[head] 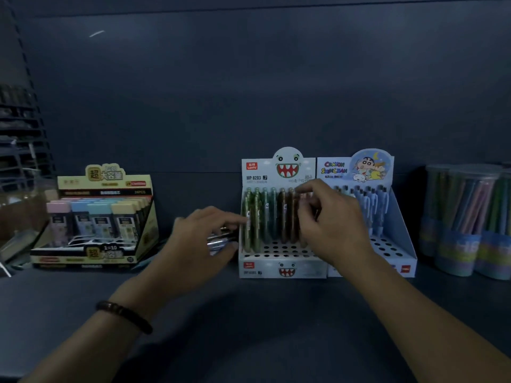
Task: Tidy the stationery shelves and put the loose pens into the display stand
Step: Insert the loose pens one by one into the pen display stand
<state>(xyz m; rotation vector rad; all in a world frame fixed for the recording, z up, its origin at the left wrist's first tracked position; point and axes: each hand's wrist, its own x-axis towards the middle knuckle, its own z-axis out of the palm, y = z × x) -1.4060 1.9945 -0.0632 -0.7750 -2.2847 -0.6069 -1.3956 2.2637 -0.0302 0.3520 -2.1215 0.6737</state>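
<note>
A dark shelf (249, 313) runs under both forearms, with a plain dark back panel (221, 92) behind. Beyond the right hand stand clear tubs of pastel pencils (467, 217). Out past the left hand sits a yellow box of small pastel cases (94, 252), printed "1=10" and "24PCS". Just right of the right hand is a blue stand (398, 244) headed "CRAYON SHINCHAN". Between the hands is the white display stand (279, 268), with a toothy monster face, a red "LANTU" tag and "MP 8283". The left hand (204, 233), a dark bead bracelet (124, 316) on its wrist, reaches forward against the stand's left side, gripping a few loose pens (221, 240) with silvery barrels under its fingers. The right hand (331, 222) is raised over the stand, fingers curled, its fingertips pinching the top of one of the upright pens (262, 217) at the row's brown end; blur hides exactly which.
</note>
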